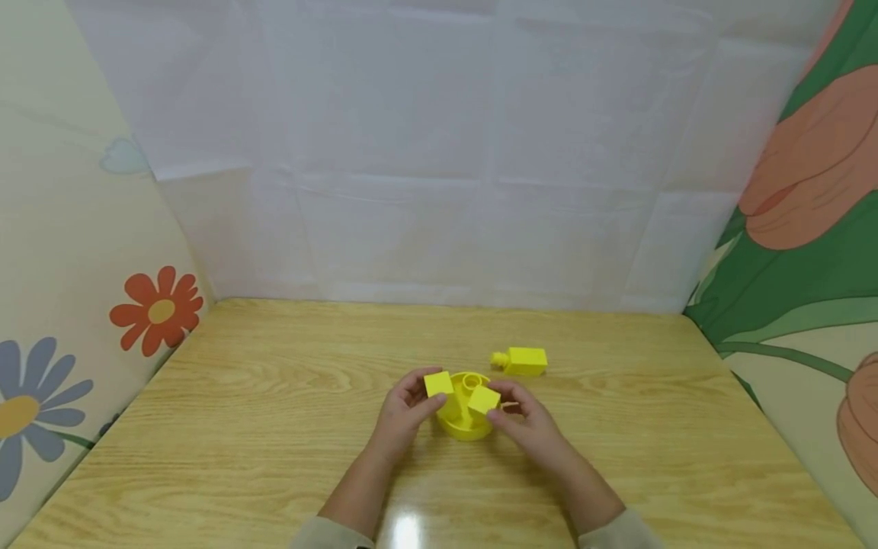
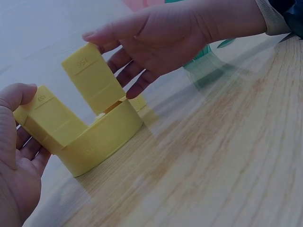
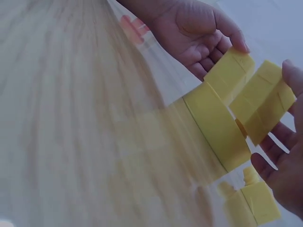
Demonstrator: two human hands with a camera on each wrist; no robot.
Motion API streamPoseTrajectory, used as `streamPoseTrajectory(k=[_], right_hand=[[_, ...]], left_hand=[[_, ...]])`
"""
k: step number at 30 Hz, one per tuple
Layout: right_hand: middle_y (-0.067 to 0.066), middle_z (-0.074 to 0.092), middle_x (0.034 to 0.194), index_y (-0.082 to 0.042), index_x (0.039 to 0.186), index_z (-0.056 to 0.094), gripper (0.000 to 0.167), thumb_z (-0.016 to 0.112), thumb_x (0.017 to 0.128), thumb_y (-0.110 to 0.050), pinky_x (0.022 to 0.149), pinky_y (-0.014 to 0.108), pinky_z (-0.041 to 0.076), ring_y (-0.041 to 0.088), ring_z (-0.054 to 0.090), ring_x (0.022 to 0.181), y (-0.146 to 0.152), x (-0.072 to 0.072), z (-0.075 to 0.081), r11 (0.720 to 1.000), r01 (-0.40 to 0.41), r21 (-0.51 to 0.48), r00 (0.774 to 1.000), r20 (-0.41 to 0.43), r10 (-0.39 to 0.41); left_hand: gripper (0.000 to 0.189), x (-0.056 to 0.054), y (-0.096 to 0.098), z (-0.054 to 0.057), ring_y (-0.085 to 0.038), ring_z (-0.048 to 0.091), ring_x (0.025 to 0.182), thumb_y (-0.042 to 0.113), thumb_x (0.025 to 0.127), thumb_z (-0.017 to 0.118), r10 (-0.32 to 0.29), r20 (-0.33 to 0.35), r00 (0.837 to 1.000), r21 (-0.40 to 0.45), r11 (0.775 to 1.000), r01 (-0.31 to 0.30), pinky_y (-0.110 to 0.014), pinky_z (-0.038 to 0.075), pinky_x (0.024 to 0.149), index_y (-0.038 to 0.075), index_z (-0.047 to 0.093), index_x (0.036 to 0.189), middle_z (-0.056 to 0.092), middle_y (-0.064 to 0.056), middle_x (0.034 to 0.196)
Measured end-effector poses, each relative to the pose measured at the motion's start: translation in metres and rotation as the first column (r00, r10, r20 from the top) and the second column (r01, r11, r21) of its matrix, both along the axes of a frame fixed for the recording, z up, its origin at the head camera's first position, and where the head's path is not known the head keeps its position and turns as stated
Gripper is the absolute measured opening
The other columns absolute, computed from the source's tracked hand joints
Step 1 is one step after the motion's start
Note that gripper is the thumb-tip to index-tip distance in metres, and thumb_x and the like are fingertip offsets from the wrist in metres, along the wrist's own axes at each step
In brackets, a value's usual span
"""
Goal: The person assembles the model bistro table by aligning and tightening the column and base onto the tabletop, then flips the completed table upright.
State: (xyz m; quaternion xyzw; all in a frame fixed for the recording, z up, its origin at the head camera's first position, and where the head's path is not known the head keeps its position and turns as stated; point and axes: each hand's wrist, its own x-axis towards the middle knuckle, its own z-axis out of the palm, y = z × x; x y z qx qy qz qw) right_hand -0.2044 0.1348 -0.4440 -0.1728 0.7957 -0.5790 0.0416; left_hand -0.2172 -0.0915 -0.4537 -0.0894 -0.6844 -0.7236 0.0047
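Two upright yellow blocks stand at a round, low-walled yellow base (image 1: 466, 433) on the table. My left hand (image 1: 403, 413) grips the left block (image 1: 439, 383) between thumb and fingers. Its number looks like 153 in the left wrist view, and its lower end meets the base (image 2: 102, 142). On the other side my right hand (image 1: 533, 433) pinches the right block (image 1: 484, 400), which is tilted and marked 156. That block (image 3: 262, 101) has its lower end at the base's rim; whether it is seated inside is hidden. A short open tube (image 1: 471, 382) rises inside the base.
Behind the right hand another yellow block (image 1: 527, 361) lies on its side, its round knob (image 1: 499, 359) pointing left. The wood-grain table (image 1: 274, 381) ends at a white sheet (image 1: 411, 191) at the back. Flower-patterned cloths (image 1: 789, 267) flank both sides.
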Motion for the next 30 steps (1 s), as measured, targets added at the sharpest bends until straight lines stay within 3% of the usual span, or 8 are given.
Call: streamPoseTrajectory(k=[3, 9, 19, 26, 30], right_hand=[[0.011, 0.056, 0.136, -0.008, 0.133, 0.054, 0.038, 0.061, 0.097, -0.019, 0.105, 0.045, 0.039, 0.024, 0.049, 0.12, -0.006, 0.0, 0.001, 1.0, 0.012, 0.023, 1.0, -0.021, -0.012], [0.005, 0.057, 0.137, -0.01, 0.134, 0.055, 0.041, 0.065, 0.095, -0.021, 0.105, 0.045, 0.037, 0.024, 0.048, 0.124, -0.015, -0.002, 0.0, 0.998, 0.062, 0.031, 0.997, -0.043, -0.061], [0.01, 0.052, 0.145, -0.009, 0.14, 0.051, 0.049, 0.065, 0.094, -0.02, 0.116, 0.056, 0.03, 0.031, 0.046, 0.136, -0.02, -0.005, -0.002, 0.997, 0.043, -0.066, 0.999, 0.007, -0.043], [0.014, 0.055, 0.137, -0.006, 0.132, 0.052, 0.049, 0.072, 0.089, -0.02, 0.115, 0.055, 0.032, 0.033, 0.047, 0.133, -0.023, -0.009, -0.003, 0.99, 0.095, -0.099, 0.995, 0.034, -0.092], [0.013, 0.058, 0.129, -0.004, 0.128, 0.054, 0.042, 0.07, 0.091, -0.015, 0.113, 0.052, 0.036, 0.029, 0.051, 0.125, -0.023, -0.01, -0.002, 0.983, 0.125, -0.132, 0.992, 0.032, -0.122]], left_hand=[[0.042, 0.0, 0.0, 0.0, -0.006, 0.06, 0.108, 0.003, 0.09, 0.066, -0.001, -0.003, 1.0, 0.005, 1.0, 0.001, -0.015, 0.049, 0.093, -0.004, 0.055, 0.129, 0.06, -0.021, 0.129], [0.041, 0.0, 0.001, 0.0, -0.006, 0.06, 0.108, 0.002, 0.088, 0.066, 0.006, -0.001, 1.0, 0.017, 1.0, -0.006, -0.015, 0.048, 0.094, -0.005, 0.055, 0.128, 0.061, -0.021, 0.128], [0.042, -0.002, 0.0, -0.001, -0.008, 0.06, 0.109, 0.002, 0.089, 0.066, 0.004, 0.023, 1.0, 0.017, 1.0, -0.005, -0.016, 0.049, 0.094, -0.003, 0.056, 0.129, 0.06, -0.021, 0.129], [0.041, -0.002, 0.0, -0.002, -0.008, 0.06, 0.108, 0.002, 0.089, 0.066, 0.002, 0.022, 1.0, 0.014, 1.0, -0.003, -0.016, 0.049, 0.093, -0.003, 0.056, 0.129, 0.06, -0.021, 0.129], [0.041, -0.002, 0.0, -0.001, -0.008, 0.06, 0.109, 0.002, 0.089, 0.066, 0.005, 0.028, 1.0, 0.006, 1.0, -0.006, -0.017, 0.049, 0.093, -0.002, 0.057, 0.128, 0.06, -0.02, 0.129]])
